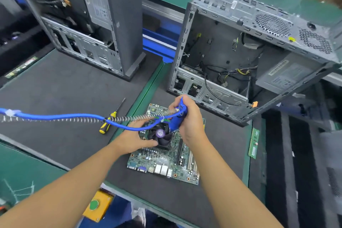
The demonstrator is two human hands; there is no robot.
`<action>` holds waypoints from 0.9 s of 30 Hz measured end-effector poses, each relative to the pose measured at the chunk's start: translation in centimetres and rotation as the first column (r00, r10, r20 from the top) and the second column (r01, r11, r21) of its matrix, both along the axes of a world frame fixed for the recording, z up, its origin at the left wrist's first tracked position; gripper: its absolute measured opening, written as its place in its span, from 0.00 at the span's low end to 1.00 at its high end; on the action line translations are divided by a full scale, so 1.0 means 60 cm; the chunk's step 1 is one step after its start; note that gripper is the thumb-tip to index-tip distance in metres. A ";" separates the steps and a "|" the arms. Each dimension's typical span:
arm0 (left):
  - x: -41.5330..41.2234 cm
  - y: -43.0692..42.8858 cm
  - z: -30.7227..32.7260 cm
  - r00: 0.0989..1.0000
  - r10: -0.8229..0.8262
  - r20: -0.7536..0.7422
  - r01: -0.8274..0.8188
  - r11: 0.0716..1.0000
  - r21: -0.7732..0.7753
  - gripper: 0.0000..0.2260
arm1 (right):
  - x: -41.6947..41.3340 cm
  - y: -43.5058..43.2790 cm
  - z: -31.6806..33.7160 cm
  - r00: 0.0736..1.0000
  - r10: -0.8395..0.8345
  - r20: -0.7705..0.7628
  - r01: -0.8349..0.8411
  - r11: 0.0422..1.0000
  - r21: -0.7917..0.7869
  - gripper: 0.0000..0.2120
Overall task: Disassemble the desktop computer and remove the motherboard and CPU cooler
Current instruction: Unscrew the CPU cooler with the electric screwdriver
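Note:
A green motherboard lies flat on the dark mat in front of me. On it sits the black CPU cooler, a fan with a purple hub label. My left hand grips the cooler's left side. My right hand is closed on a blue powered screwdriver, held over the cooler's far right corner. A blue hose and a metal spring run from the tool off to the left. The opened computer case stands behind the board, with loose cables inside.
A second open tower case stands at the back left. A yellow-and-black hand screwdriver lies on the mat to the left of the board. A green memory stick lies to the right. A yellow box with a green button sits at the bench's near edge.

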State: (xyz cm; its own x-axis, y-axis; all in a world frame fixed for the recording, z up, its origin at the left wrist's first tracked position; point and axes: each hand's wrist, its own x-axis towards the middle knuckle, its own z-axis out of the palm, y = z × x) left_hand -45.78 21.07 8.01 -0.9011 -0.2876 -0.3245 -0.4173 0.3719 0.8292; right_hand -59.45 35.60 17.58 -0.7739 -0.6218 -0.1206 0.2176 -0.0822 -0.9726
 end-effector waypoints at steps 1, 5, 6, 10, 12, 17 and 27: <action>-0.001 0.010 0.003 1.000 -0.001 0.001 0.001 1.000 0.006 0.33 | 0.001 0.008 0.002 1.000 0.002 -0.009 -0.002 1.000 -0.001 0.15; -0.007 0.017 0.003 0.999 0.009 0.038 -0.008 1.000 -0.009 0.36 | 0.006 0.015 0.017 1.000 0.017 -0.026 -0.017 1.000 -0.010 0.14; -0.006 0.011 0.004 0.999 0.007 0.039 -0.006 1.000 -0.028 0.37 | 0.010 0.011 0.022 1.000 0.012 -0.028 -0.012 1.000 -0.011 0.14; -0.001 0.009 0.005 1.000 -0.013 -0.026 0.012 0.999 -0.045 0.37 | 0.017 0.018 0.031 0.999 -0.006 -0.034 0.006 1.000 0.000 0.14; -0.006 0.009 0.002 0.999 -0.017 -0.046 0.014 0.999 -0.052 0.38 | 0.021 0.023 0.033 0.999 -0.035 -0.024 0.035 0.999 -0.005 0.14; -0.017 0.001 -0.006 0.995 -0.096 -0.038 0.091 0.991 -0.100 0.43 | 0.040 0.015 0.043 0.991 -0.134 0.002 0.134 0.990 -0.042 0.14; -0.032 -0.006 -0.023 0.990 -0.137 -0.039 0.134 0.989 -0.068 0.41 | 0.056 0.013 0.055 0.978 -0.199 -0.070 0.197 0.980 -0.032 0.15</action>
